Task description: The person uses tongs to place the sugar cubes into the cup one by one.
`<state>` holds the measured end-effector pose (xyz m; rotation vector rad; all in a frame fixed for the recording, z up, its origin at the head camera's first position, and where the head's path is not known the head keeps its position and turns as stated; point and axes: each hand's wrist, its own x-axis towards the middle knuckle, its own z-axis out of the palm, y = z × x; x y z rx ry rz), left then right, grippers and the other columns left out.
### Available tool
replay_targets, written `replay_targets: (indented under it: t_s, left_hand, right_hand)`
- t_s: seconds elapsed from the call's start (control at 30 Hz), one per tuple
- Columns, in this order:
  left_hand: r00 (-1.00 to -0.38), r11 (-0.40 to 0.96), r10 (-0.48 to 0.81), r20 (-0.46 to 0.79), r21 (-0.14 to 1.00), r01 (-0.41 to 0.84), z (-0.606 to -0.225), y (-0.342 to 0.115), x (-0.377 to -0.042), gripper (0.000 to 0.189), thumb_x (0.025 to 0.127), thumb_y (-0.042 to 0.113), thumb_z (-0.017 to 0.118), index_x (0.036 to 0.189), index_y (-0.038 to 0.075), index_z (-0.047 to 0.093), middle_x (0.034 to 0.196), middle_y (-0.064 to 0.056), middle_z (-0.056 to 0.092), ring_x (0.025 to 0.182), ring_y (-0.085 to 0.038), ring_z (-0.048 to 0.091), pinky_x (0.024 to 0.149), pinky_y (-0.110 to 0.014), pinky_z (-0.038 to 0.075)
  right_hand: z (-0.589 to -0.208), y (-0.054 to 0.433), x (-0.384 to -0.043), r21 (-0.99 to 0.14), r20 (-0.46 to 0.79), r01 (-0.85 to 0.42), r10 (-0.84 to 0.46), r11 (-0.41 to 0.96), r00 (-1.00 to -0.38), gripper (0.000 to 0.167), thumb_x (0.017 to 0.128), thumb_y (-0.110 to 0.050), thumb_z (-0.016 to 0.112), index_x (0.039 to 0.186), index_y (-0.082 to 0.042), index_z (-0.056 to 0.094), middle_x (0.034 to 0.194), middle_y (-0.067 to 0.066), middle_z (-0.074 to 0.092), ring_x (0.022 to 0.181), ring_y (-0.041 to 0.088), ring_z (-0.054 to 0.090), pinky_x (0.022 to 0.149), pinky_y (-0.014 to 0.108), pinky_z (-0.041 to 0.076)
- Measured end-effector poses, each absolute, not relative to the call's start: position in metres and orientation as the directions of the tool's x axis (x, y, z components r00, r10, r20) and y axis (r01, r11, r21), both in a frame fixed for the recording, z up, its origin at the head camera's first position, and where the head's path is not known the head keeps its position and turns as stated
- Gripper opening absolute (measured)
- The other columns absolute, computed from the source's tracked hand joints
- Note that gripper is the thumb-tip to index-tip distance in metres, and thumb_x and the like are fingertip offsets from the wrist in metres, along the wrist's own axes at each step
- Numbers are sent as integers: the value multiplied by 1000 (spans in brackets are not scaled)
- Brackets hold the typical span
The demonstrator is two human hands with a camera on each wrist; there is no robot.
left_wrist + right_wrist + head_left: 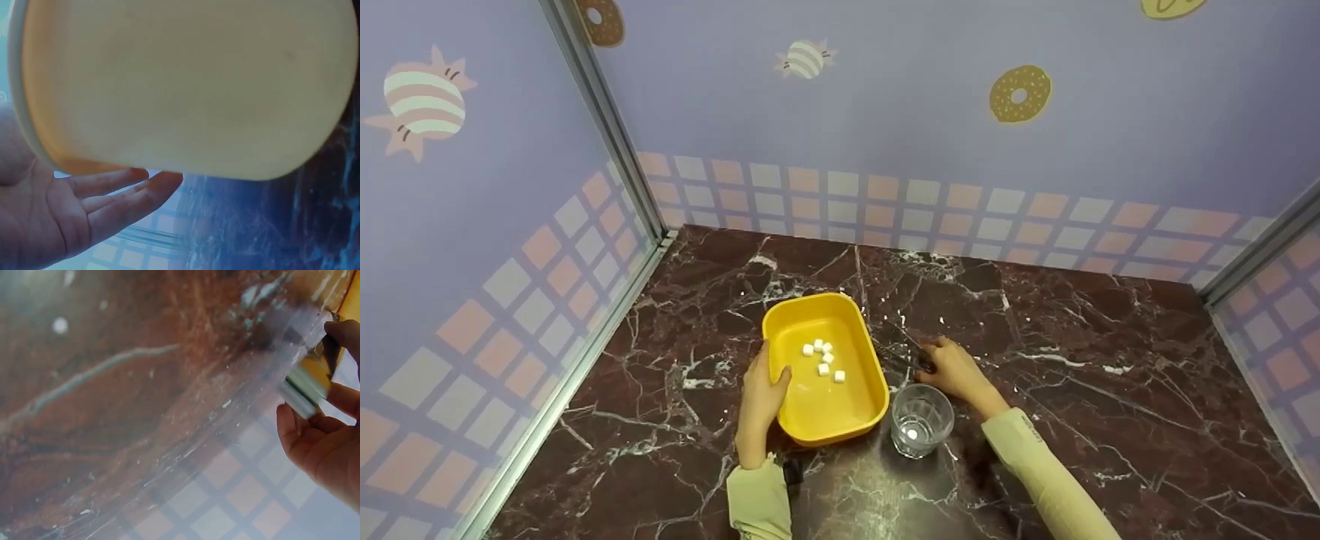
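Observation:
My left hand (pixel 763 394) grips the left side of a yellow plastic tray (pixel 872 360), thumb over the rim and fingers along the outside. Several small white cubes (pixel 823 370) lie loose inside. In the left wrist view, the tray's pale outer surface (pixel 185 90) fills most of the picture above the fingers of the left hand (pixel 50 214). Right of the tray, my right hand (pixel 958 373) holds metal tongs (pixel 897 351) whose arms spread toward the tray. The right wrist view shows the tongs' shiny metal (pixel 304 391) between thumb and fingers.
A clear drinking glass (pixel 922 409) stands just right of the tray, near the right wrist, with a white piece (pixel 913 434) at its bottom. White crumbs dot the dark marbled tabletop (pixel 690 420). Patterned purple panels (pixel 885 112) enclose the back and sides.

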<state>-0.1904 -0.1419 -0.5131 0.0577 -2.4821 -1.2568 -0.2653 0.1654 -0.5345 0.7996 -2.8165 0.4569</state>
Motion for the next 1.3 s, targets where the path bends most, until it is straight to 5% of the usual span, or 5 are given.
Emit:
replay_targets:
  t_s: [0.2,0.43,0.7,0.97,1.3]
  left_hand:
    - [-940,562,-179,292,814,146,-516,-146,-191,54,81,2,56,129,-13,36,122,-35,47,112,-45,47,95,-52,38]
    - [-939,571,-162,302,805,160,-517,-146,-186,53,80,2,56,126,-17,37,123,-36,44,115,-46,44,98,-51,36]
    - [-932,547,-142,334,811,208,-524,-144,-184,54,79,-3,55,127,-18,35,124,-37,42,115,-48,42,99,-53,34]
    - [-940,542,-143,310,819,187,-529,-144,-181,60,76,-7,54,130,-17,30,127,-37,40,115,-48,41,98,-54,34]
    - [-936,493,-192,294,854,167,-528,-143,-182,61,74,-10,53,131,-15,30,128,-36,40,116,-48,41,99,-54,33]
  right_hand:
    - [-529,168,-262,-319,213,-497,-450,807,-867,33,69,-18,68,89,6,58,80,13,49,57,22,49,52,38,45]
    - [-524,172,-260,-318,170,-469,-437,824,-883,35,70,-18,64,92,8,55,80,15,51,61,23,50,55,41,46]
    - [-505,184,-259,-375,122,-420,-405,826,-906,26,74,-17,60,86,4,51,57,5,49,49,17,45,42,30,38]
    - [-477,185,-253,-298,114,-420,-405,857,-907,41,80,-36,61,96,0,52,71,17,61,65,33,62,53,43,48]
    - [-443,176,-242,-243,201,-489,-449,838,-870,44,80,-39,60,106,-3,56,62,5,58,52,18,55,51,37,45]
